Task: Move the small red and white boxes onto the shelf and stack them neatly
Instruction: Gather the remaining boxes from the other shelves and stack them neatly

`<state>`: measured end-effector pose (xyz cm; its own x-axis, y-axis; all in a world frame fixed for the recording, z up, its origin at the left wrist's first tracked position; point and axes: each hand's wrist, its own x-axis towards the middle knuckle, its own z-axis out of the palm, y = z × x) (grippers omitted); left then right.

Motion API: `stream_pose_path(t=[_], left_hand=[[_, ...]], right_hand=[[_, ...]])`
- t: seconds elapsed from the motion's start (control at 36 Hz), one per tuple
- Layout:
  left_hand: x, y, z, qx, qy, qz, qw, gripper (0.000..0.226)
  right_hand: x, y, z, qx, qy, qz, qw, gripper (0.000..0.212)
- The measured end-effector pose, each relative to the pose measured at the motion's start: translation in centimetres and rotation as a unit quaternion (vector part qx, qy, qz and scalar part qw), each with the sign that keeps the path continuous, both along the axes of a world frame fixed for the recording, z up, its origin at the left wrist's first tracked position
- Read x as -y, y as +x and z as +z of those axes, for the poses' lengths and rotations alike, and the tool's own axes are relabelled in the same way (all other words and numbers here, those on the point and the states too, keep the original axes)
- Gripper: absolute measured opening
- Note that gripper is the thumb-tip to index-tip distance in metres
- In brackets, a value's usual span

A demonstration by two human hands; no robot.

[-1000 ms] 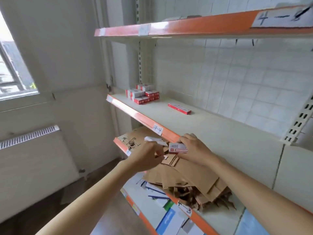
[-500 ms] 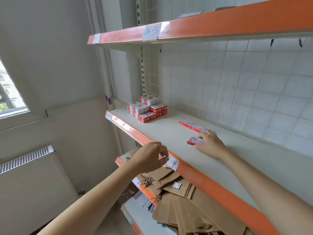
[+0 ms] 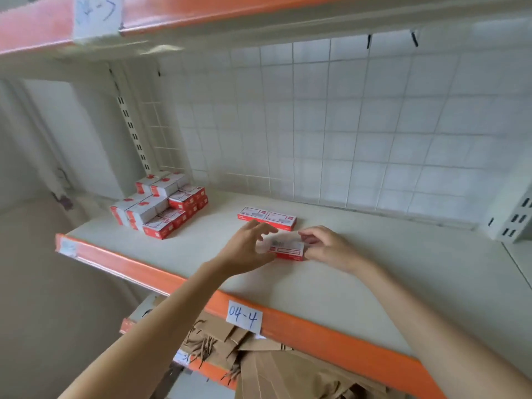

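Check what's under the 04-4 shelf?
Under the 04-4 shelf, brown paper bags lie heaped on a lower orange-edged shelf, twisted handles showing. The shelf above and the left arm hide how far back the heap goes.

a white paper label [image 3: 244, 318] on the orange front edge of the middle shelf [image 3: 331, 286] reads "04-4" in blue handwriting. a second paper label [image 3: 96, 15] on the orange edge of the upper shelf [image 3: 259, 12] is blurred and cut at the top; it seems to read "04-5". a small tag [image 3: 181, 359] on the lower shelf edge shows a handwritten mark too partly seen to read. print on the red and white boxes [image 3: 286, 249] is too small to read
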<state>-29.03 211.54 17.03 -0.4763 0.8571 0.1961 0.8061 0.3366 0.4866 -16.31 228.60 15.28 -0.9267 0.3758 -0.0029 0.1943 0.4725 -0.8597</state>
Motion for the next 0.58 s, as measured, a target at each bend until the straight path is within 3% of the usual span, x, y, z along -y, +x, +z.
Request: stream_pose_path(t=[0.08, 0.14, 0.19, 0.42, 0.53, 0.58], left_hand=[[-0.9, -1.1, -0.7, 0.034, -0.007, -0.038, 0.999, 0.062], [-0.8, -1.7, -1.4, 0.047, 0.012, -0.053, 0.997, 0.068], [-0.6, -2.2, -1.9, 0.074, 0.042, -0.075, 0.994, 0.060], [-0.6, -3.1, -2.6, 0.095, 0.062, -0.149, 0.982, 0.038], [-0.7, -3.0, -2.4, 0.150, 0.085, -0.121, 0.978, 0.011], [-0.9, -3.0, -2.3, 0.168, 0.105, -0.077, 0.977, 0.010]], right_hand=[[0.5, 0.1, 0.0, -0.038, -0.073, -0.066, 0.994, 0.049], [0.7, 0.1, -0.7, -0.065, -0.053, -0.099, 0.992, 0.045], [0.7, 0.0, -1.2, -0.080, 0.015, -0.121, 0.989, 0.032], [0.4, -0.2, -1.9, -0.093, 0.158, -0.129, 0.974, 0.025], [0.4, -0.1, -1.9, -0.095, 0.178, -0.120, 0.972, 0.029], [0.3, -0.1, -2.0, -0.093, 0.186, -0.119, 0.971, 0.030]])
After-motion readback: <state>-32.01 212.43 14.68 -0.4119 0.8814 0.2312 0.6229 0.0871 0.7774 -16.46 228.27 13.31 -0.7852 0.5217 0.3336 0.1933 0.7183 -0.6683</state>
